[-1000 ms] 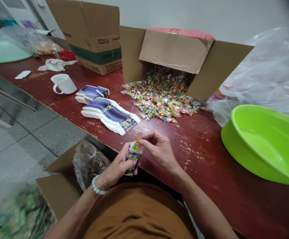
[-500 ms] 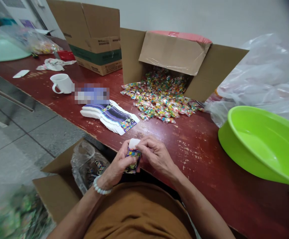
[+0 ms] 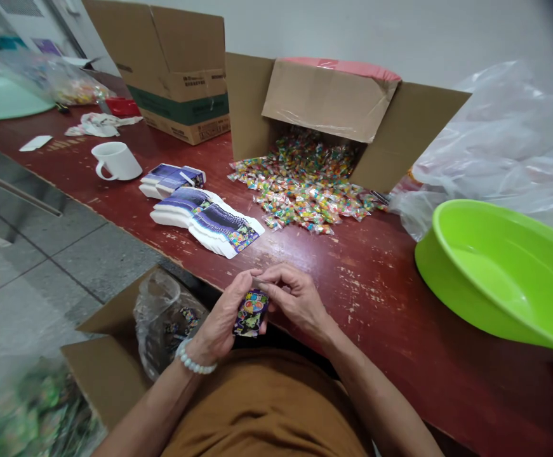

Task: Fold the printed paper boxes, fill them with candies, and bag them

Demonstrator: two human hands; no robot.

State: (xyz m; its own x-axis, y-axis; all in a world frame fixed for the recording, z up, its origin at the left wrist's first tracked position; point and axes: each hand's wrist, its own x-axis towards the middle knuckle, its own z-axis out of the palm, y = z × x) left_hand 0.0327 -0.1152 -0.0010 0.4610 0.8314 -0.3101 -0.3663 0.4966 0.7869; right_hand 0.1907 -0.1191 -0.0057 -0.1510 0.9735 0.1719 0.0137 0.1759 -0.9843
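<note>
Where the hands meet: over the near edge of the table [image 3: 390, 304], close to the body, probably to keep the work steady.
Left hand [image 3: 221, 320]: curled, fingers wrapped round a small printed carton [image 3: 251, 313], holding it upright against the palm, apparently to leave its top free.
Right hand [image 3: 295, 297]: fingers bent and drawn together, tips at the carton's top edge; whether they pinch it is too hidden to tell.
Carton: between the hands, its colourful face turned up towards the head camera.
Ahead of the hands: two stacks of flat cartons [image 3: 207, 222] lie overlapped, seemingly so that one can be taken easily; a white mug [image 3: 117, 160] stands beyond them.
Further ahead: a cardboard box [image 3: 328, 101] lies on its side, its mouth towards the person, and wrapped sweets [image 3: 305, 190] spill from it, which puts them within reach.
Right of the right hand: a green basin [image 3: 495, 273] sits on the table, beside a plastic sheet [image 3: 509, 146].
Below the left hand: an open box [image 3: 109, 374], past the table edge, holds a plastic bag [image 3: 166, 320] with printed pieces inside.
</note>
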